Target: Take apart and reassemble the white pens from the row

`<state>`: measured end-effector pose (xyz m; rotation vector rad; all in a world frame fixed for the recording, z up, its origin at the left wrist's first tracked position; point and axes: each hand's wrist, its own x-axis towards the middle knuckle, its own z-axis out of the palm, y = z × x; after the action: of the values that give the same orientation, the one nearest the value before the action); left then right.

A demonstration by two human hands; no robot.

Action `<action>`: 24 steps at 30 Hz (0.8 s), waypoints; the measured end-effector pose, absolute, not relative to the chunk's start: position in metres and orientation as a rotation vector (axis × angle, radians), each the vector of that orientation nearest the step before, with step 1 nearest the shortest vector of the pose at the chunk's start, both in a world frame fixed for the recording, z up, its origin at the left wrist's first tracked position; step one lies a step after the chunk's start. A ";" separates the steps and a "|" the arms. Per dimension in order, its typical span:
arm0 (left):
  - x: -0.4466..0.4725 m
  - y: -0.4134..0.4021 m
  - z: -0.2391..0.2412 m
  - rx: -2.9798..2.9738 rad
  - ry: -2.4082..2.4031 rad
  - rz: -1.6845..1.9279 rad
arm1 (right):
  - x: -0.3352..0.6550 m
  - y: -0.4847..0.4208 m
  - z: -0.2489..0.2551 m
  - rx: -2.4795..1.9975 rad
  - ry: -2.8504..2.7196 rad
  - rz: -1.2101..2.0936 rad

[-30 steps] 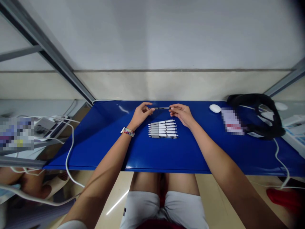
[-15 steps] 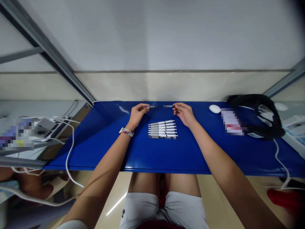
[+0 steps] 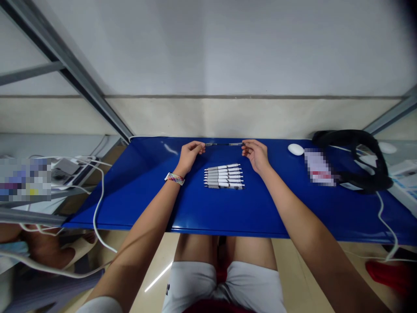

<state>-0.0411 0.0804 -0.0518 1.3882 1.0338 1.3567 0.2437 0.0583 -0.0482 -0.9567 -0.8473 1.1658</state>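
Observation:
A thin, straight pen refill (image 3: 223,144), dark along its middle and paler toward the right, stretches level between my hands near the table's back edge. My left hand (image 3: 192,153) pinches its left end with thumb and fingertips. At the right end, the thumb and forefinger of my right hand (image 3: 256,153) are closed on it, the other fingers curled below. Both tips are hidden by fingers. Nearer to me, several white pens with grey grips (image 3: 224,176) lie side by side in a stack of rows, grips to the left. Neither hand touches them.
The blue table (image 3: 224,213) runs up to a pale wall. On its right are a white mouse-like object (image 3: 296,149), a blurred-out packet (image 3: 317,167) and a black headset (image 3: 374,161). White cables (image 3: 97,204) hang at the left, beside a metal post (image 3: 97,102).
My right hand has moved slightly right, so more of the refill shows between the hands. My left hand keeps its pinch. The row of pens lies as before.

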 end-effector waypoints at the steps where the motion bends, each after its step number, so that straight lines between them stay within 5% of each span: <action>1: -0.041 0.080 -0.052 1.387 1.030 1.355 | 0.244 0.058 -0.048 -0.961 -0.846 1.158; 24: -0.038 0.072 -0.042 1.755 1.101 1.119 | 0.233 0.047 -0.041 -0.952 -1.120 1.320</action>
<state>-0.0375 0.0716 -0.0421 1.7547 1.1014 1.1194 0.2327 0.0471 -0.0414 -0.9523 -1.1196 1.3204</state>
